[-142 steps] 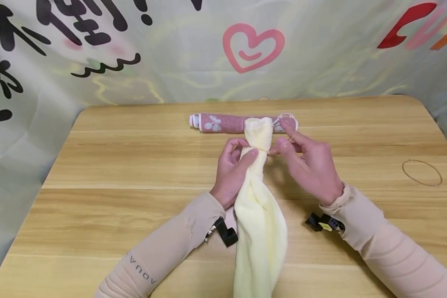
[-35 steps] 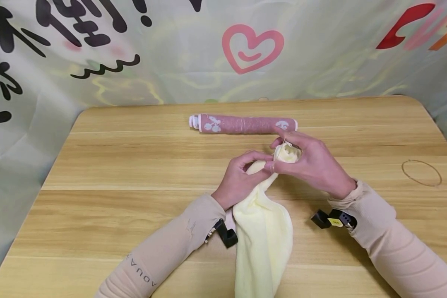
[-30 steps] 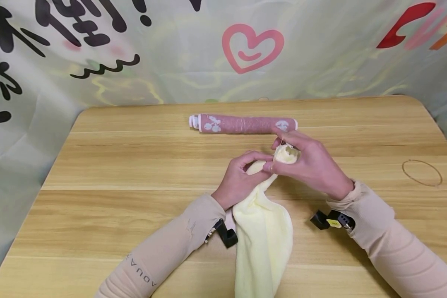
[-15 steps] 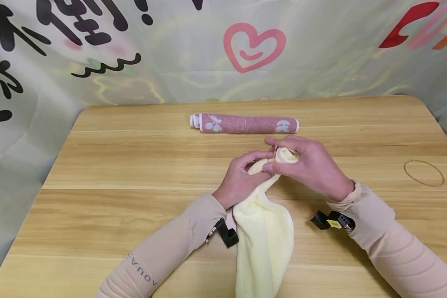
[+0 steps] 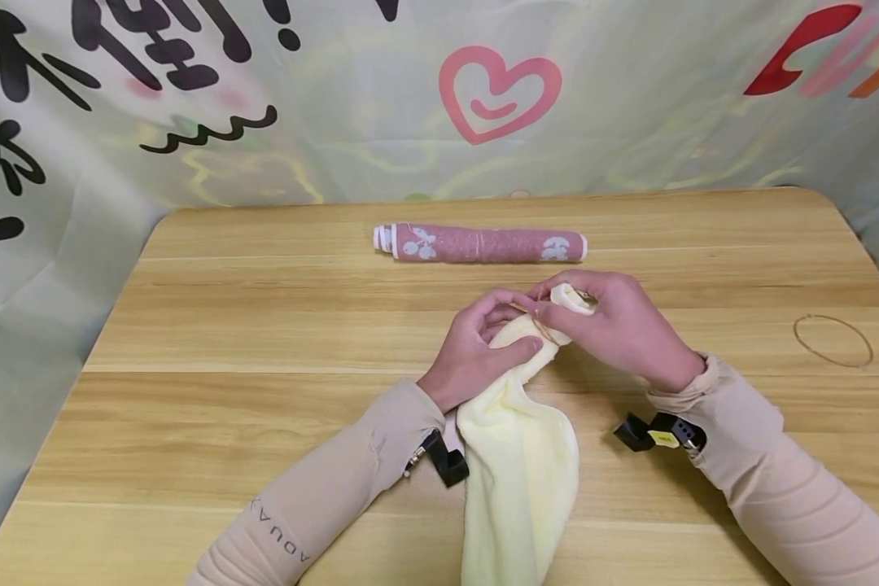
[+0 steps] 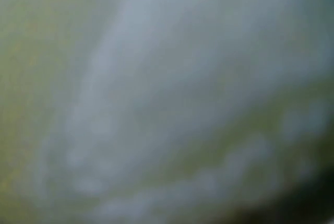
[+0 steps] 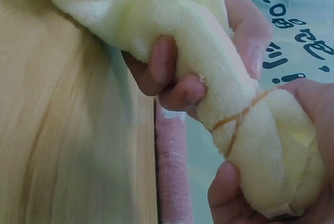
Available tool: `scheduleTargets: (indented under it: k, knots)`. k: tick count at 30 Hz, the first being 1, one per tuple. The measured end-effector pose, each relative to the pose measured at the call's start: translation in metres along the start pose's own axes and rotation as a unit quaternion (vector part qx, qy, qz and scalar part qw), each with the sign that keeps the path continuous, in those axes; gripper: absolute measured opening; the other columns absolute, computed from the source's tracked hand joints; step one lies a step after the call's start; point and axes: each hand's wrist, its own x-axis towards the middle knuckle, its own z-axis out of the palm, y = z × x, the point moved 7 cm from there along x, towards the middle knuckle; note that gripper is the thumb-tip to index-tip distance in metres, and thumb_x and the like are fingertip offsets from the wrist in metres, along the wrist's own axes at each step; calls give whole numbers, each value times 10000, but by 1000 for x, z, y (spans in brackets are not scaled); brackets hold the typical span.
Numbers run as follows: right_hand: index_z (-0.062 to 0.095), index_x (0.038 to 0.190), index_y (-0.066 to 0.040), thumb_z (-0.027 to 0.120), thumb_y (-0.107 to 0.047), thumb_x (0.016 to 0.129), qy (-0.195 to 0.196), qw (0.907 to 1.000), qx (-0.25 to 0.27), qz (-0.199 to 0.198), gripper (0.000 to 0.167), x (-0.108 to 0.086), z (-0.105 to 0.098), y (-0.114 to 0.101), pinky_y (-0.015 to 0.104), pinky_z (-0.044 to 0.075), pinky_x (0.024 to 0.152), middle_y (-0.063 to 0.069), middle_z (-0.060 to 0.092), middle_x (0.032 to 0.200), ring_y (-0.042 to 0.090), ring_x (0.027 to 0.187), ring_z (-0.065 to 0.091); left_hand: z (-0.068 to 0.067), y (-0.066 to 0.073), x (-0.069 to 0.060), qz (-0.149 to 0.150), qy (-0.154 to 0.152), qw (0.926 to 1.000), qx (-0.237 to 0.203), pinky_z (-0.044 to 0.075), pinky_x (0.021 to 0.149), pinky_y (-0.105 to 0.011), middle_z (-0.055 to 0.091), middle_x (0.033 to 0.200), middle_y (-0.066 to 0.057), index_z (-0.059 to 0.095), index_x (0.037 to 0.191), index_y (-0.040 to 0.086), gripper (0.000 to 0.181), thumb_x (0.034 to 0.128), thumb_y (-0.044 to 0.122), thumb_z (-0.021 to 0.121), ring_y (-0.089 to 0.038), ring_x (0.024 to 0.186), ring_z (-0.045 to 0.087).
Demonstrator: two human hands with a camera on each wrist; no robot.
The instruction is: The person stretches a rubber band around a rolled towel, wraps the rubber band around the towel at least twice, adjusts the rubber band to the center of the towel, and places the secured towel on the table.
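A pale yellow towel (image 5: 518,456), bunched lengthwise, runs from the near edge up to both hands. The left hand (image 5: 463,354) grips its narrow upper part, thumb on the near side. Curled around the towel's tip is the right hand (image 5: 618,325), its fingertips close to the left ones. A thin tan rubber band (image 7: 242,113) loops the towel between the hands, its strands crossing in the right wrist view. In the head view, fingers partly hide the band. The left wrist view is a blur of pale cloth.
A rolled pink towel (image 5: 476,244) with white motifs lies near the back of the wooden table (image 5: 227,325). Another rubber band (image 5: 820,316) lies flat at the right. Behind the table hangs a printed cloth (image 5: 366,106).
The towel's tip, upright at first, now bends right into the right hand, which closed round it. In the last half second the left thumb shifted down and the right fingertips drew in.
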Motion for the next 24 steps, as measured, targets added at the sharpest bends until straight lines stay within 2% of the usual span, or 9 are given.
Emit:
scheduleTargets:
  k: [6, 9, 12, 14, 20, 24]
  knots:
    - [788, 967, -250, 688, -282, 973, -111, 9999, -26, 75, 105, 1, 1, 0, 166, 476, 825, -44, 777, 1020, 79, 964, 636, 1, 1, -1, -24, -63, 9998, -202, 572, 834, -206, 678, 1153, -239, 476, 1391, 117, 554, 903, 9, 715, -67, 918, 691]
    - [771, 962, -251, 676, -314, 983, -251, 9996, -40, 73, 116, 1, 1, 0, 194, 469, 813, -32, 767, 1045, 123, 962, 616, 2, 3, 0, 162, -153, 9997, -44, 574, 854, -211, 676, 1232, -208, 518, 1399, 105, 531, 914, 6, 710, -51, 963, 671]
    - [713, 996, -248, 667, -347, 992, -356, 9993, -132, 27, 109, 1, 1, -1, 257, 447, 752, 10, 724, 1002, 170, 848, 556, 2, 4, 0, 311, -153, 9993, 150, 566, 925, -203, 654, 1321, -177, 591, 1338, 41, 435, 920, 5, 709, -25, 1064, 629]
    - [672, 1027, -242, 673, -362, 992, -340, 9993, -153, 47, 125, 1, 0, -1, 292, 426, 752, 25, 688, 992, 183, 811, 513, 2, 4, 0, 305, -122, 9993, 200, 564, 944, -196, 646, 1333, -174, 609, 1305, 14, 393, 924, 10, 706, -24, 1098, 613]
    - [650, 1152, -210, 727, -325, 967, -9, 10000, 89, 35, 231, 0, -5, -3, 287, 441, 813, 18, 681, 1133, 175, 965, 561, 0, 1, 0, 150, 37, 9999, -50, 570, 885, -188, 639, 1303, -228, 562, 1315, 6, 403, 932, 20, 688, -14, 1037, 648]
    - [632, 1198, -202, 771, -271, 937, 317, 9991, 239, -118, 304, -1, -12, -4, 230, 473, 741, 13, 660, 1179, 134, 946, 560, -1, -1, 1, 24, 192, 9994, -302, 581, 868, -199, 647, 1284, -259, 552, 1315, 3, 392, 944, 22, 678, -15, 1001, 667]
